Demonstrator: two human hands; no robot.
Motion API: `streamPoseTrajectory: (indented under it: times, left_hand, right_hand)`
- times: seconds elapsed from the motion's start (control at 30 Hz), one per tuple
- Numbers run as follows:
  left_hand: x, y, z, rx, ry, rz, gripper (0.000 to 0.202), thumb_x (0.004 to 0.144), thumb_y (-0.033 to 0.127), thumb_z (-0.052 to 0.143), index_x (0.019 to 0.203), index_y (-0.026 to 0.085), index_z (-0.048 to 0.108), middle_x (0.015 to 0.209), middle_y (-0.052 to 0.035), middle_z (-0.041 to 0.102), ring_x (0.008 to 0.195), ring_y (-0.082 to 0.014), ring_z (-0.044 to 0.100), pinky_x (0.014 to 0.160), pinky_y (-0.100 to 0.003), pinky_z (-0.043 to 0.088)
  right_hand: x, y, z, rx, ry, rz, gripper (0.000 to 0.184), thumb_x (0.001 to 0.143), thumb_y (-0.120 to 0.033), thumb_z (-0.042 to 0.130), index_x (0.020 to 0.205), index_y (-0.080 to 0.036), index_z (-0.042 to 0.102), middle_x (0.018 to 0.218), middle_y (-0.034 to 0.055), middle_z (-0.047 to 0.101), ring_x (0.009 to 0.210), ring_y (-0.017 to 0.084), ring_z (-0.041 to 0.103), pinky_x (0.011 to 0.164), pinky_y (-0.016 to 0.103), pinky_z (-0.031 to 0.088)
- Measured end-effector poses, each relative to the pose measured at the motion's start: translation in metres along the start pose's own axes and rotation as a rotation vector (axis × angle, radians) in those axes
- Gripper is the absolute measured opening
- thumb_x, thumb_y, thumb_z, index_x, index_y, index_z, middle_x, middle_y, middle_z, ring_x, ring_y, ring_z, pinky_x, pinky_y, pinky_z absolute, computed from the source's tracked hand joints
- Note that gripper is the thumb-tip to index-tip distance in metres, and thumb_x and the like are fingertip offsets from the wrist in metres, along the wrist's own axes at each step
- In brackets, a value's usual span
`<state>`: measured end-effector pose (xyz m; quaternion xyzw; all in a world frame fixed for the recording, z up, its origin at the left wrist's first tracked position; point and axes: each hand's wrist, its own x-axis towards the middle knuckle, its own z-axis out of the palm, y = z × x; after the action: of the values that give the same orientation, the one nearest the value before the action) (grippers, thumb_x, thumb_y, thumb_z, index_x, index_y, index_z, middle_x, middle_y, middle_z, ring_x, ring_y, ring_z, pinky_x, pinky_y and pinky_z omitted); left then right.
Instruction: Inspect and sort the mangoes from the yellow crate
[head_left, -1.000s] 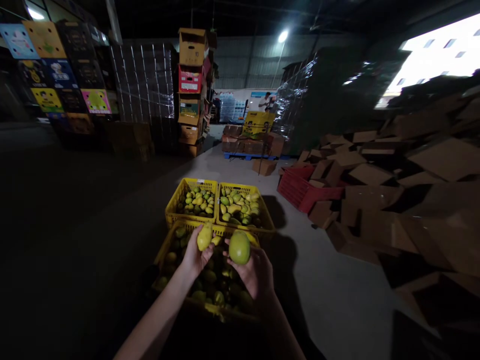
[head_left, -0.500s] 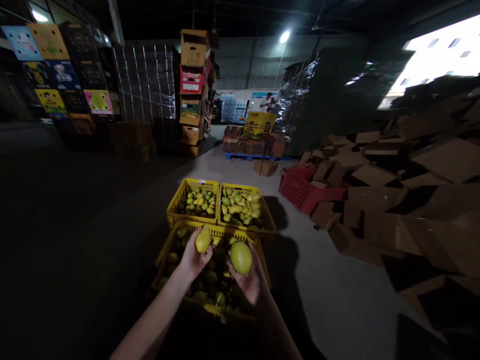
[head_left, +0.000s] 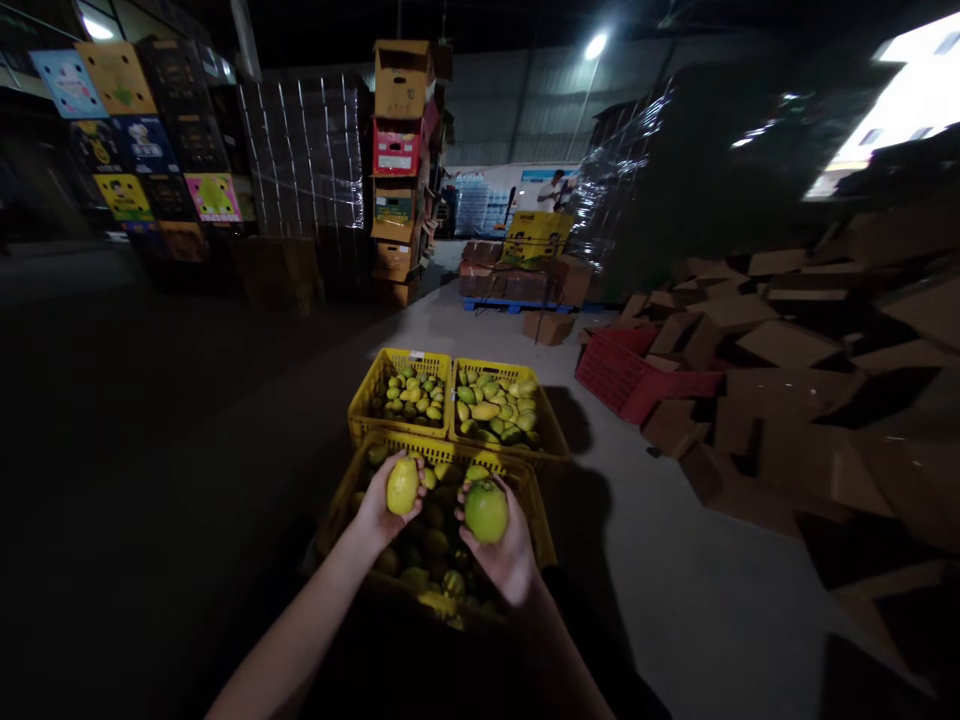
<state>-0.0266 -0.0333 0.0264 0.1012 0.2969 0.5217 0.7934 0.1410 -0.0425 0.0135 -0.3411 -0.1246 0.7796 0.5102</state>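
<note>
In our left hand (head_left: 382, 512) we grasp a yellow fruit (head_left: 403, 486) and in our right hand (head_left: 511, 555) a green fruit (head_left: 486, 513), both over the near crate (head_left: 446, 453), toward its far left corner and right edge respectively, with two fruit-filled crates (head_left: 401, 427) beyond.

Yellow fruit (head_left: 403, 486) in left hand (head_left: 380, 512); green fruit (head_left: 486, 514) in right hand (head_left: 516, 565), duller to my eye. Crates (head_left: 401, 429): yellow, slot-patterned walls. Crated fruit (head_left: 487, 411): mixed yellow and green. Around: blue pallet (head_left: 491, 304), red basket (head_left: 619, 375), brown cardboard (head_left: 795, 395), one pink-bordered box (head_left: 214, 197) with lime print.
</note>
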Motion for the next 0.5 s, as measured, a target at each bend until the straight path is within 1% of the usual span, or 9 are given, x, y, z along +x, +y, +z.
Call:
streamPoseTrajectory:
  times: [0.1,0.2,0.27,0.33,0.43,0.5]
  left_hand:
    - [-0.004,0.002,0.000,0.066,-0.015,0.002,0.024,0.084,0.031,0.050,0.071,0.012,0.058,0.057,-0.0013,0.058,0.041,-0.0092,0.053,0.034,-0.018,0.040]
    - [-0.006,0.003,0.001,0.059,-0.034,-0.014,0.026,0.084,0.031,0.049,0.069,0.012,0.057,0.057,-0.0013,0.057,0.041,-0.0092,0.052,0.033,-0.017,0.039]
    - [-0.005,0.003,0.000,0.008,-0.047,-0.027,0.025,0.085,0.033,0.048,0.076,0.012,0.059,0.060,-0.0013,0.059,0.043,-0.0091,0.054,0.035,-0.017,0.042]
    - [-0.003,0.003,0.000,-0.055,-0.029,-0.018,0.026,0.087,0.034,0.046,0.085,0.013,0.061,0.064,-0.0022,0.062,0.046,-0.0097,0.057,0.039,-0.018,0.046]
    - [-0.001,0.004,-0.002,-0.129,0.002,0.034,0.027,0.088,0.032,0.043,0.096,0.013,0.060,0.072,-0.0050,0.066,0.054,-0.0116,0.061,0.050,-0.021,0.052]
    - [0.000,0.005,-0.003,-0.152,-0.016,0.064,0.027,0.089,0.029,0.041,0.104,0.014,0.059,0.079,-0.0062,0.067,0.060,-0.0121,0.064,0.057,-0.021,0.054]
  right_hand:
    - [-0.001,0.000,0.004,-0.014,-0.065,-0.014,0.025,0.073,-0.044,0.059,0.069,-0.020,0.064,0.063,0.0038,0.064,0.052,0.015,0.057,0.041,0.024,0.041]
    - [0.000,0.003,0.011,-0.040,-0.112,-0.006,0.026,0.072,-0.044,0.060,0.070,-0.019,0.064,0.063,0.0040,0.064,0.053,0.015,0.058,0.039,0.022,0.040]
    - [0.002,0.006,0.014,-0.037,-0.131,-0.012,0.028,0.074,-0.045,0.059,0.074,-0.018,0.065,0.065,0.0035,0.066,0.053,0.014,0.059,0.041,0.022,0.042]
    - [0.006,0.010,0.017,0.000,-0.133,-0.048,0.029,0.076,-0.046,0.058,0.080,-0.018,0.066,0.068,0.0031,0.068,0.054,0.014,0.060,0.046,0.024,0.047]
    - [0.011,0.014,0.019,0.076,-0.134,-0.109,0.025,0.076,-0.041,0.060,0.086,-0.018,0.065,0.076,0.0045,0.071,0.063,0.015,0.065,0.054,0.025,0.052]
    - [0.013,0.014,0.019,0.087,-0.145,-0.113,0.025,0.077,-0.038,0.061,0.089,-0.017,0.065,0.079,0.0065,0.072,0.064,0.016,0.066,0.054,0.023,0.053]
